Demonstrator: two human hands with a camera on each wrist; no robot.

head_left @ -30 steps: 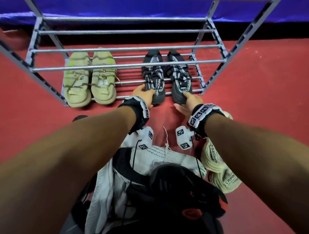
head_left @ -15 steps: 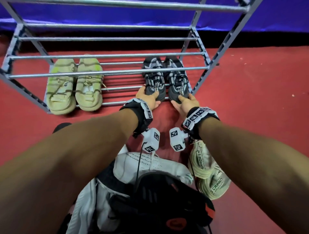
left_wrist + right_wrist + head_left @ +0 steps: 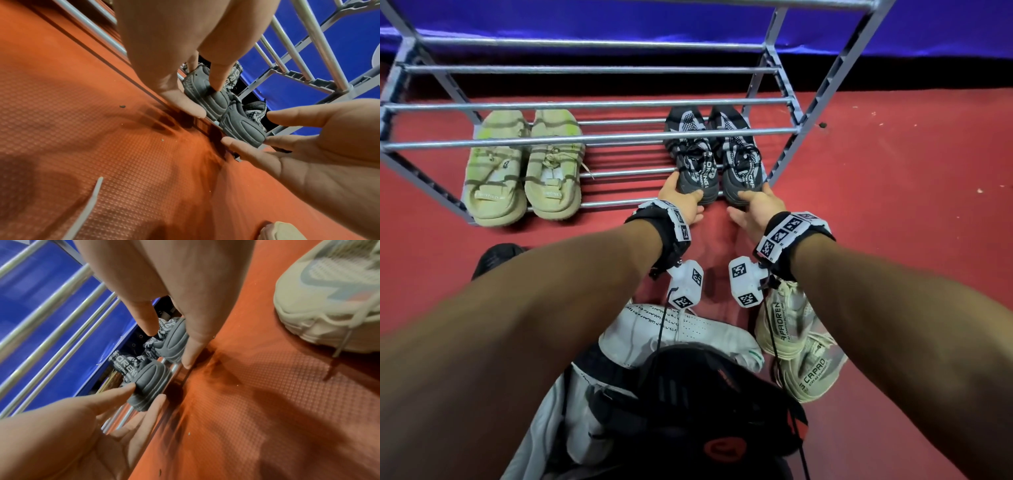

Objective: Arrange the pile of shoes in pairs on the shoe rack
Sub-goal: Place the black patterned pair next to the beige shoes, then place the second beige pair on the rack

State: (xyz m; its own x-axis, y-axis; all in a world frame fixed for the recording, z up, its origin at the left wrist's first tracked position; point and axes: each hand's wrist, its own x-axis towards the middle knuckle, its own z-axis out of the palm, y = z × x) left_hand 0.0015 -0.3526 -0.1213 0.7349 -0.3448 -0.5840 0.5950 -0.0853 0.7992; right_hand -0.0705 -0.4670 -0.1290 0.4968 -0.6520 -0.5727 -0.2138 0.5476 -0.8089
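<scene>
Inspecting the floor (image 3: 893, 212) first: I see a red mat with a fine embossed grid, a few small specks of debris on it, and a blue wall covering (image 3: 945, 27) behind a dark base strip. My grey metal shoe rack (image 3: 592, 138) stands on this mat, its shelves made of parallel tubes. On the lowest shelf, at the left, sit two beige sandals (image 3: 520, 168) side by side; at the right sit two black patterned sneakers (image 3: 714, 157), heels toward me and overhanging the front tube. My left hand (image 3: 683, 204) has straight fingers touching the left sneaker's heel; my right hand (image 3: 756, 205) likewise touches the right heel with extended, ungripping fingers. Near me on the floor lies the pile of shoes (image 3: 681, 342), white, black and cream (image 3: 796, 342).
</scene>
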